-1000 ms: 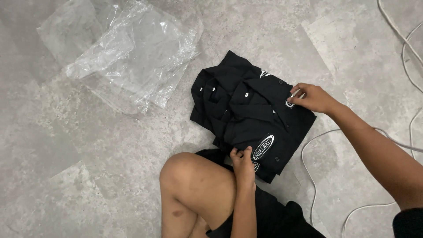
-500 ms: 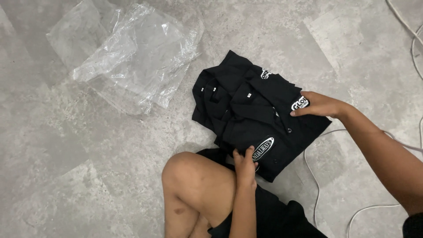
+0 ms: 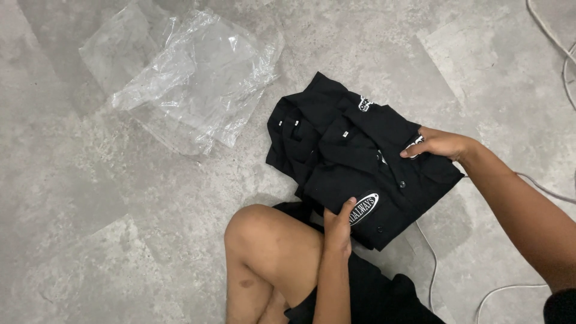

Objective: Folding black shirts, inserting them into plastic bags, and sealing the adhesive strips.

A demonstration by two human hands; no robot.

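A folded stack of black shirts [image 3: 348, 156] with white oval patches lies on the grey concrete floor. My left hand [image 3: 339, 223] grips the near edge of the top shirt beside an oval patch. My right hand [image 3: 437, 144] holds the shirt's right side, fingers curled over the fabric by another patch. My bare knee [image 3: 264, 240] is bent just below the stack.
Crumpled clear plastic bags [image 3: 192, 78] lie on the floor up and left of the shirts. A thin white cable [image 3: 432, 264] loops along the right side, with more cable [image 3: 555, 42] at the upper right. Black shorts [image 3: 378, 294] cover my lap.
My right hand has slid from the shirts' upper right corner down and inward onto the top shirt. My left hand has stayed on the near edge.
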